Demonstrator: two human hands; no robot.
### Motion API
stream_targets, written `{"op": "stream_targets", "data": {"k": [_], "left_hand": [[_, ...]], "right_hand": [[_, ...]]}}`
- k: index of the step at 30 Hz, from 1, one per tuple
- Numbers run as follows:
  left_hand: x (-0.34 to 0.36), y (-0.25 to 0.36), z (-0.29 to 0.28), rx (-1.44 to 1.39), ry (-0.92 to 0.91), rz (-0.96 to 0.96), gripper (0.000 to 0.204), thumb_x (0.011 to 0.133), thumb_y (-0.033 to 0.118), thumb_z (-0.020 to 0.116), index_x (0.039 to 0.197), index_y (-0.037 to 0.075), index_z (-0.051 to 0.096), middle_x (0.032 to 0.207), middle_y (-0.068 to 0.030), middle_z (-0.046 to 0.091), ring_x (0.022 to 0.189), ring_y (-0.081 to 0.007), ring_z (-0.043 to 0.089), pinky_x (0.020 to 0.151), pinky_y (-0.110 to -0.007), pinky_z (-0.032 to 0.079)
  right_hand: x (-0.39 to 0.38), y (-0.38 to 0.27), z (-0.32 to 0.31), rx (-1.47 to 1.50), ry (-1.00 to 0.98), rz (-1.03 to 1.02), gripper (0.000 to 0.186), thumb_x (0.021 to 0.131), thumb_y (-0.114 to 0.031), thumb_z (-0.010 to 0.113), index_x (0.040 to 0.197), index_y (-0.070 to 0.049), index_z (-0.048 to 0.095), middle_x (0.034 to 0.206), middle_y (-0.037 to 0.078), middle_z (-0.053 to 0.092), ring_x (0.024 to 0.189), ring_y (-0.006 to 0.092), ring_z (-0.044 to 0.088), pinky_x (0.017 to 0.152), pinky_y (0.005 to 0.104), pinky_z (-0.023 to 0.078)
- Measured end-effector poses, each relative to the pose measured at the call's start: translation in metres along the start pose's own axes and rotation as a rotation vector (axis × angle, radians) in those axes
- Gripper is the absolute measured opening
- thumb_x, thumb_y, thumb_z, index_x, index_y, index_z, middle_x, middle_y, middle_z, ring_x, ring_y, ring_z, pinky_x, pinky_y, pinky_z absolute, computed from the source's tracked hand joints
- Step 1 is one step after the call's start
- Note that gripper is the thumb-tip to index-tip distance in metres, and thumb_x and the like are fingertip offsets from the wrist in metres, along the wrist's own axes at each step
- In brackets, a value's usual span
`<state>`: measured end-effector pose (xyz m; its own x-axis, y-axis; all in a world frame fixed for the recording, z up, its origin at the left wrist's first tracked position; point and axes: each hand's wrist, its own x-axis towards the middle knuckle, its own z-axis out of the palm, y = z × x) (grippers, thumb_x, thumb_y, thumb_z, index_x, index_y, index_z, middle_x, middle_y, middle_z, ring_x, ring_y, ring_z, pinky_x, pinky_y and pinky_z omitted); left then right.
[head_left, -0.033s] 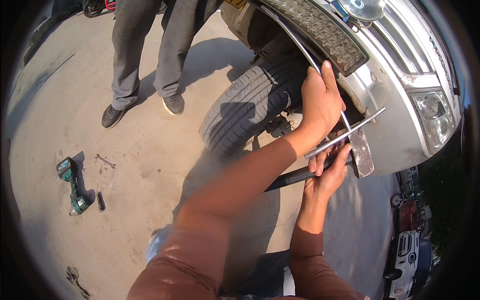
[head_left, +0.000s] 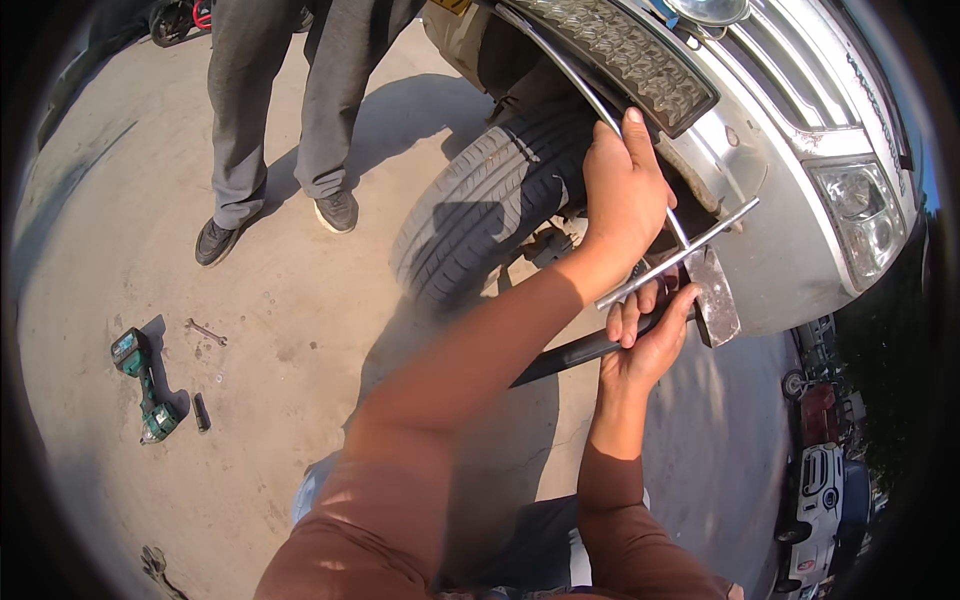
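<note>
My left hand (head_left: 625,190) is closed round the shaft of a long metal T-handle bar (head_left: 568,68), beside the wheel arch of a silver vehicle. The bar's crosspiece (head_left: 735,215) slants just above my right hand. My right hand (head_left: 648,340) is wrapped round the black handle of a hammer (head_left: 570,358), near its head. Its blocky, scuffed metal head (head_left: 714,300) appears close to the bar's crosspiece and the bumper; whether they touch I cannot tell. The bar's far end runs up along the lamp, and what it reaches is not clear.
A tyre (head_left: 470,210) sits left of my hands, under the bumper (head_left: 780,260). A person in grey trousers (head_left: 240,110) stands at the upper left. On the concrete lie a green cordless power tool (head_left: 145,385), a wrench (head_left: 206,332), a dark socket (head_left: 201,412) and a glove (head_left: 158,570).
The whole view has shifted slightly, with the vehicle and hands a little further left in the picture. Both hands keep the same grips on the bar and the hammer.
</note>
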<state>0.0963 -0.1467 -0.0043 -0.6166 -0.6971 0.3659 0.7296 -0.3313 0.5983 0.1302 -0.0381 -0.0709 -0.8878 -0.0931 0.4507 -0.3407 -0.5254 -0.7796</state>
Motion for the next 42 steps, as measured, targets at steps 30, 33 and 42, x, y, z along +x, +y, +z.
{"op": "stream_targets", "data": {"k": [30,33,42], "left_hand": [[0.0,-0.004,0.01,-0.057,0.039,0.031,0.042,0.102,0.033,0.035,0.085,-0.005,0.041,0.052,-0.0122,0.051,0.036,-0.0201,0.052,0.035,-0.032,0.041],[-0.006,0.008,0.011,-0.091,0.031,-0.033,0.041,0.102,0.033,0.035,0.085,-0.004,0.04,0.051,-0.0103,0.048,0.037,-0.0194,0.05,0.036,-0.033,0.04],[-0.005,0.009,0.007,-0.124,0.002,-0.045,0.038,0.102,0.03,0.036,0.085,-0.004,0.039,0.051,-0.0123,0.048,0.039,-0.0221,0.051,0.038,-0.034,0.041]], "right_hand": [[0.005,-0.011,-0.036,-0.164,-0.436,-0.086,0.063,0.084,-0.07,0.045,0.081,-0.008,0.035,0.053,0.003,0.033,0.031,0.0128,0.032,0.029,0.0263,0.034],[-0.003,-0.013,-0.038,-0.07,-0.439,-0.135,0.063,0.083,-0.071,0.043,0.081,-0.009,0.035,0.053,0.002,0.032,0.03,0.0122,0.031,0.027,0.026,0.032],[-0.004,-0.005,-0.026,0.009,-0.433,-0.134,0.065,0.082,-0.072,0.045,0.084,-0.007,0.04,0.052,0.003,0.034,0.029,0.0151,0.034,0.027,0.028,0.036]]}}
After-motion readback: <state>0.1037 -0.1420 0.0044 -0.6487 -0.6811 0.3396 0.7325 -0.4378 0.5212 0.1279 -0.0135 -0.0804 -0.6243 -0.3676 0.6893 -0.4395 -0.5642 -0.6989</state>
